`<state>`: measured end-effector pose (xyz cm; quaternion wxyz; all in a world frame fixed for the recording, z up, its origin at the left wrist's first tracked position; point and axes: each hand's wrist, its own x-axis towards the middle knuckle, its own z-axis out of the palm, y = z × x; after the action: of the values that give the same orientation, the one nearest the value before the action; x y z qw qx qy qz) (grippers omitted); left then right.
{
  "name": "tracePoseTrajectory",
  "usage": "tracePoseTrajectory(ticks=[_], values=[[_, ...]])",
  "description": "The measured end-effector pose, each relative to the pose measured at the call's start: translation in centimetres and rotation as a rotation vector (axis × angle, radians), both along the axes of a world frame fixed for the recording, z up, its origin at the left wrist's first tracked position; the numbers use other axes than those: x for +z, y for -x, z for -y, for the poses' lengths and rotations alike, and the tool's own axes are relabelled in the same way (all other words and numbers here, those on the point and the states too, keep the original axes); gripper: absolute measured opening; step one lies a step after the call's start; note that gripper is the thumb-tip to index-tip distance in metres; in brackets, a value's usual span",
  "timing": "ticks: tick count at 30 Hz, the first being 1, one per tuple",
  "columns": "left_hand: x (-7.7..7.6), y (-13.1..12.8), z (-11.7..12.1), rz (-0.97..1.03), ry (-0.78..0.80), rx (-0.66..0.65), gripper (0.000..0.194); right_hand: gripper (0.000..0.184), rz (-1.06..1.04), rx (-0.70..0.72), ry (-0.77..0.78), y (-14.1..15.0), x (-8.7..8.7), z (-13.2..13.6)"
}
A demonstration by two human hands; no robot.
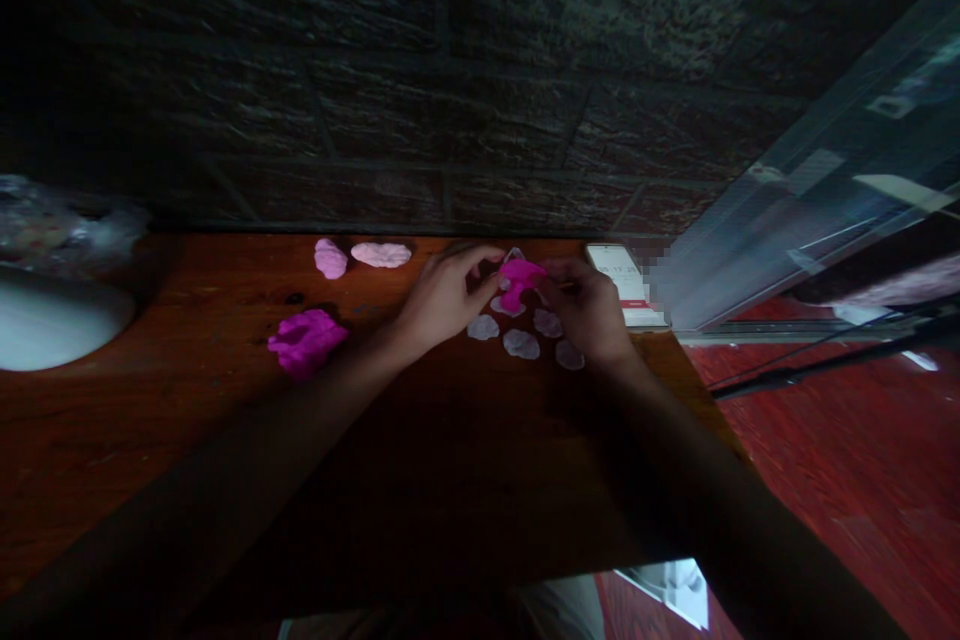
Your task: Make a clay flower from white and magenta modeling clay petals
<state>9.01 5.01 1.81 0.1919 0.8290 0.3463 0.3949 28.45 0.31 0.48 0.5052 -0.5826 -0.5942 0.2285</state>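
A bright magenta piece of modelling clay (516,282), thin and irregular, is pinched between my two hands. My left hand (448,298) has its thumb and forefinger closed at the left edge of the piece. On the other side, my right hand (589,305) grips the right edge with its fingertips. Under and in front of the hands lie several thin, pale, flattened pieces, among them one round piece (521,344) and another to its left (483,327). A crumpled magenta clay lump (307,342) rests on the table left of my left forearm.
Two light pink clay lumps (381,255) sit near the wall on the wooden table (420,480). A phone (622,282) with a lit screen lies beyond my right hand. At far left are a white rounded container (60,320) and clear plastic wrapping (67,225). A dark brick wall stands behind.
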Motion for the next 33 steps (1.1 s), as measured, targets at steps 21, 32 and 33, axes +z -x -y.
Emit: tracePoseTrajectory(ticks=[21, 32, 33], values=[[-1.1, 5.3, 4.2, 0.313, 0.553, -0.238, 0.015, 0.022, -0.266, 0.424, 0.242, 4.4, 1.0, 3.6], [-1.8, 5.2, 4.3, 0.377, 0.566, -0.221, 0.013, 0.013, -0.239, 0.411, 0.159, 4.2, 0.7, 3.7], [-1.8, 5.2, 4.3, 0.383, 0.574, -0.217, 0.012, 0.013, -0.240, 0.417, 0.157, 4.3, 0.7, 3.7]])
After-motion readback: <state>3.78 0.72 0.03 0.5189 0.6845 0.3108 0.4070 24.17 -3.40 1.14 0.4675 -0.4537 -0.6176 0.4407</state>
